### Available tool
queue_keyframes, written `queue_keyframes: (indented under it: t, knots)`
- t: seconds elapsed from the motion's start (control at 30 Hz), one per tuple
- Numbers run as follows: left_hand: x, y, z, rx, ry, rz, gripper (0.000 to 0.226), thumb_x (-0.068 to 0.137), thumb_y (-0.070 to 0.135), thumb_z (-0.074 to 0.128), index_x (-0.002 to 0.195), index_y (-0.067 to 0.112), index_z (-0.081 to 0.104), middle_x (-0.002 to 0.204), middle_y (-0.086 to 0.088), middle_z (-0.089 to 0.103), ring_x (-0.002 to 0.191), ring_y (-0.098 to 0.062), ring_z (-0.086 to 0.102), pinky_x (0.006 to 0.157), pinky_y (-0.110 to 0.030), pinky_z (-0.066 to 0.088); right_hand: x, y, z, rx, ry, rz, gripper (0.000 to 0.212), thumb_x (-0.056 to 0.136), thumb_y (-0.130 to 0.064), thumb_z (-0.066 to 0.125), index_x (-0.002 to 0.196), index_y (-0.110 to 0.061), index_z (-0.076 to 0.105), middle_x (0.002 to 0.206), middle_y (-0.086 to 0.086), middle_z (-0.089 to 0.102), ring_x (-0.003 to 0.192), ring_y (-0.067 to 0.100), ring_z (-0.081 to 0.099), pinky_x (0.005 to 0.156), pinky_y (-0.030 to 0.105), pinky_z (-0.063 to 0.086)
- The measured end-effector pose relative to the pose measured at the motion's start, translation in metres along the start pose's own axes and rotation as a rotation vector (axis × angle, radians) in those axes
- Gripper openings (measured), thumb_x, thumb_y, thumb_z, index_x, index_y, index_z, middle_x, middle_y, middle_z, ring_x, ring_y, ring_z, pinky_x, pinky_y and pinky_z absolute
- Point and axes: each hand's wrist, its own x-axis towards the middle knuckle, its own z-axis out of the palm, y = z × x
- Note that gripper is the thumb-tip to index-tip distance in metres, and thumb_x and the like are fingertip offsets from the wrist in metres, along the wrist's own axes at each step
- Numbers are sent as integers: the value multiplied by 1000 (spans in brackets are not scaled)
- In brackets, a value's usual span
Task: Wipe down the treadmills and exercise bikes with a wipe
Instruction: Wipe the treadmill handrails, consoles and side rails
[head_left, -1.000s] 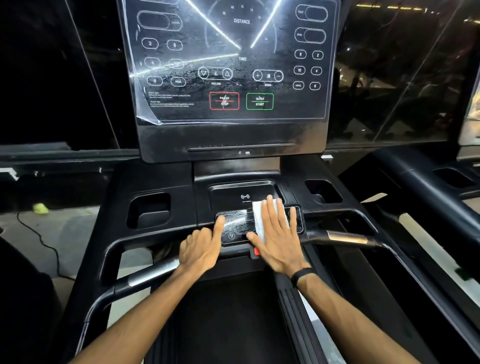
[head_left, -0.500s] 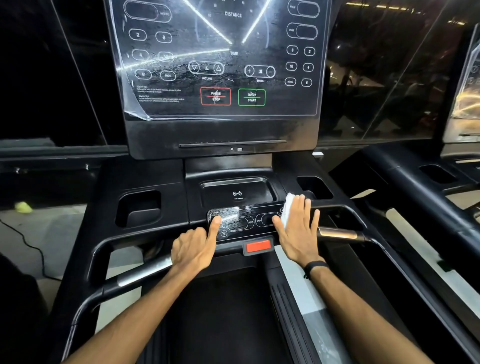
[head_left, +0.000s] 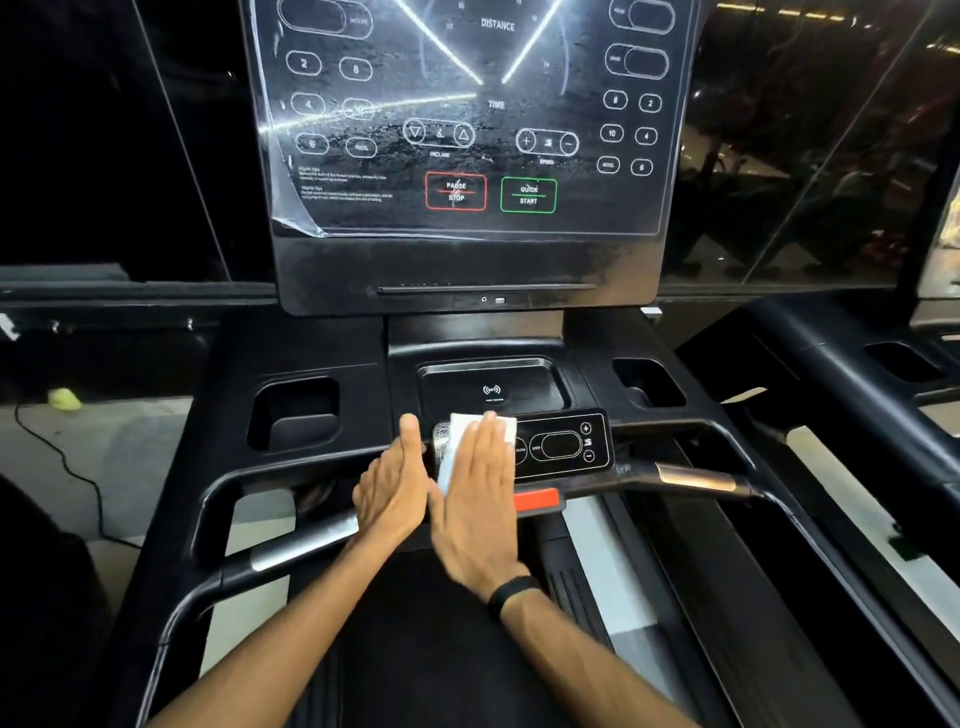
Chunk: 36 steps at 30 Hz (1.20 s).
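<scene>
I stand at a black treadmill with a tall console screen (head_left: 467, 119) ahead. A white wipe (head_left: 457, 441) lies on the left half of the small lower control panel (head_left: 561, 447), pressed flat under the straight fingers of my right hand (head_left: 478, 499). My left hand (head_left: 395, 483) rests beside it at the panel's left edge, index finger stretched forward, the other fingers loosely curled. The two hands touch side by side. The wipe's lower part is hidden under my right palm.
A red stop tab (head_left: 535, 500) sits just below the panel. A phone tray (head_left: 493, 389) and two cup holders (head_left: 296, 415) (head_left: 647, 387) lie behind it. Curved handrails (head_left: 691, 478) run to both sides. Another machine (head_left: 883, 374) stands at the right.
My right hand has slid the wipe leftward, from the panel's right end to its left half. The left hand stayed near the panel's left edge.
</scene>
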Motion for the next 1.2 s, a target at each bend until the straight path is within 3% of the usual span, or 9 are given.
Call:
queue_keyframes:
  t: [0.13, 0.23, 0.37, 0.5, 0.63, 0.73, 0.8, 1.03, 1.2]
  knots:
    - [3, -1, -3, -174, 47, -34, 106, 78, 82, -18, 102, 28, 70, 84, 4, 72, 102, -26, 63, 93, -45, 43, -3, -9, 6, 233, 54, -126, 60, 107, -18, 32, 158, -1, 5, 167, 15, -5, 155, 26, -6, 124, 46, 4]
    - [0, 2, -4, -176, 95, -71, 94, 86, 71, -8, 91, 16, 67, 90, -5, 69, 104, -33, 61, 92, -45, 41, -5, -16, 5, 545, 3, -181, 63, 100, 0, 35, 159, -9, 14, 168, 4, 4, 155, 17, -2, 125, 43, 2]
    - [2, -1, -4, -165, 87, -108, 91, 92, 67, -5, 115, 18, 68, 118, -15, 67, 119, -39, 54, 102, -49, 37, -10, -25, -10, 936, 5, -78, 50, 104, 1, 33, 151, -14, 39, 158, -7, 38, 149, 10, 27, 124, 32, 19]
    - [3, -3, -3, -205, 70, -81, 85, 97, 65, -6, 91, 23, 68, 81, 3, 70, 108, -31, 59, 98, -46, 35, 5, -30, -37, 1174, 215, 266, 32, 104, -19, 40, 130, -21, 58, 130, -10, 63, 121, 2, 57, 100, 18, 42]
    - [1, -4, -3, -219, 46, -39, 107, 73, 82, -17, 109, 27, 68, 65, 12, 71, 105, -21, 60, 92, -40, 32, 16, -1, -34, 912, 354, 247, 37, 101, -10, 40, 135, -18, 53, 137, -4, 55, 129, 4, 49, 108, 32, 41]
    - [-2, -3, -3, -184, 43, -8, 112, 70, 83, -18, 110, 26, 70, 68, 12, 71, 108, -19, 59, 88, -36, 28, 16, 22, -21, 514, 226, 121, 70, 86, 14, 43, 150, -15, 37, 161, 10, 22, 151, 24, 20, 118, 47, 31]
    - [-3, -2, -4, -177, 48, 1, 112, 70, 83, -18, 110, 26, 70, 68, 12, 70, 108, -19, 59, 87, -36, 27, 16, 29, -19, 243, 298, 88, 76, 82, 13, 54, 150, -12, 33, 163, 18, 16, 152, 36, 14, 121, 53, 22]
    - [-4, -1, -5, -142, 58, 3, 106, 75, 80, -15, 112, 26, 69, 71, 10, 71, 108, -19, 60, 85, -34, 28, 6, 40, -23, -10, 320, -58, 89, 81, 2, 68, 154, -25, 26, 166, 13, 13, 151, 30, 21, 121, 50, 10]
    - [-4, 1, -3, -105, 63, -22, 101, 78, 78, -13, 115, 28, 66, 104, -1, 70, 112, -27, 58, 95, -43, 34, -1, 35, -16, -131, 288, -198, 83, 79, -5, 67, 153, -28, 36, 167, 6, 11, 151, 29, 20, 120, 49, 8]
